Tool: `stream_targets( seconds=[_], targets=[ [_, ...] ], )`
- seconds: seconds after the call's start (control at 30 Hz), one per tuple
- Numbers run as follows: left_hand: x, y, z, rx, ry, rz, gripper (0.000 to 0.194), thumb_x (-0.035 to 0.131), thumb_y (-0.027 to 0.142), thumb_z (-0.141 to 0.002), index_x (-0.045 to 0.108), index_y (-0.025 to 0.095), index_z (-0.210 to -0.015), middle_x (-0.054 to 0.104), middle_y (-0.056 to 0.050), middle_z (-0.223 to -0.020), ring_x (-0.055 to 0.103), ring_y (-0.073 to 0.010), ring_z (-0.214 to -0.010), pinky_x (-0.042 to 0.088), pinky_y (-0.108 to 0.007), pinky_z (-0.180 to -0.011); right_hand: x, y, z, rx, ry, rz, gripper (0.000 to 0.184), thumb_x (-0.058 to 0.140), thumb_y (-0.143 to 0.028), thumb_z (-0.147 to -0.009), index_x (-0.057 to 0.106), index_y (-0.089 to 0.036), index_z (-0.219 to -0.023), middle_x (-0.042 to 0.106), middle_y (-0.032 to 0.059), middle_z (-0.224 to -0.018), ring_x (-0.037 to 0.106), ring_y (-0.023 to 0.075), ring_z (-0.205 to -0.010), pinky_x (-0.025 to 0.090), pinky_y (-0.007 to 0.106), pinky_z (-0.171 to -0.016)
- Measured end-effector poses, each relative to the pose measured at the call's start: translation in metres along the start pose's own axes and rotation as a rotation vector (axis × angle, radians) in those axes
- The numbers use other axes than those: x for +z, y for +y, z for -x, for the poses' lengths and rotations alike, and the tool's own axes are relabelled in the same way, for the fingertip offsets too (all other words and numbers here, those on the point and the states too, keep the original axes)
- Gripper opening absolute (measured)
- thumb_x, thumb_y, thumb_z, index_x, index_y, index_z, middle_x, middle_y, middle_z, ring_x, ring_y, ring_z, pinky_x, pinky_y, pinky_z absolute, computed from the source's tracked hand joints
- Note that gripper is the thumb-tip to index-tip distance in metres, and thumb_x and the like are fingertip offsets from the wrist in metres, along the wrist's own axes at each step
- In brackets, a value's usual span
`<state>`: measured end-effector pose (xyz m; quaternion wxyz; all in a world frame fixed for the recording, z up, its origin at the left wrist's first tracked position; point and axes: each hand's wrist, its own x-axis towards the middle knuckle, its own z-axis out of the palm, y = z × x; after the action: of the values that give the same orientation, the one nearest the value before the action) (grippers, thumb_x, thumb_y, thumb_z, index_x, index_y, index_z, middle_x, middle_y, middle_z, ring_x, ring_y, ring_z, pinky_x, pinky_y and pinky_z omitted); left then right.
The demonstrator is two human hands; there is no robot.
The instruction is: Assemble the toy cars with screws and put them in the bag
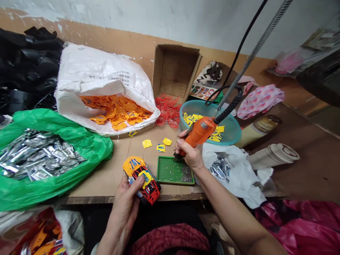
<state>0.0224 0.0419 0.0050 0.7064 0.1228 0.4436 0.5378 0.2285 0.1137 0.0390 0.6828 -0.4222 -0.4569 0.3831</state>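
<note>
My left hand grips a toy car with an orange hood, a yellow roof piece and a red rear frame, its thumb pressed on the yellow part. In my right hand is an orange electric screwdriver, hung from a spring and a black cable, its tip pointing down at a green perforated tray. Small screws are heaped at the right side of that tray. Whether a screw sits on the tip is too small to tell. Loose yellow pieces lie just behind the tray.
At the back left stands a white sack of orange parts. A green bag holds silvery pieces. Behind the screwdriver is a teal bowl of yellow parts. Cardboard box, red frames and two bottles stand around.
</note>
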Motion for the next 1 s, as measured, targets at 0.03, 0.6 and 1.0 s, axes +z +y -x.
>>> stream_targets(
  seconds=[0.03,0.6,1.0],
  targets=[
    [-0.001,0.000,0.000,-0.001,-0.006,0.004,0.062,0.096,0.026,-0.057,0.067,0.014,-0.110,0.079,-0.008,-0.091,0.075,-0.0230,-0.074,0.064,-0.035,-0.072,0.001,-0.001,-0.001,-0.001,0.002,-0.001,0.026,0.075,-0.029,-0.076,0.057,-0.021,-0.092,0.057,-0.0098,-0.054,0.055,0.0104,-0.040,0.049,0.023,-0.044],
    [-0.003,-0.005,-0.005,0.050,-0.048,0.052,0.063,0.098,0.032,-0.055,0.068,0.015,-0.108,0.078,-0.009,-0.095,0.074,-0.0243,-0.080,0.060,-0.035,-0.076,0.077,-0.068,0.031,0.137,-0.243,-0.449,0.020,0.070,-0.027,-0.074,0.057,-0.023,-0.088,0.050,-0.0099,-0.047,0.046,0.0120,-0.036,0.047,0.029,-0.048],
    [-0.001,-0.004,-0.004,0.049,-0.055,0.073,0.061,0.098,0.030,-0.055,0.068,0.015,-0.106,0.078,-0.008,-0.093,0.072,-0.0210,-0.080,0.058,-0.033,-0.078,0.079,-0.055,0.037,0.142,-0.284,-0.473,0.018,0.067,-0.022,-0.077,0.055,-0.022,-0.090,0.054,-0.0091,-0.049,0.050,0.0119,-0.040,0.048,0.029,-0.052]
  ],
)
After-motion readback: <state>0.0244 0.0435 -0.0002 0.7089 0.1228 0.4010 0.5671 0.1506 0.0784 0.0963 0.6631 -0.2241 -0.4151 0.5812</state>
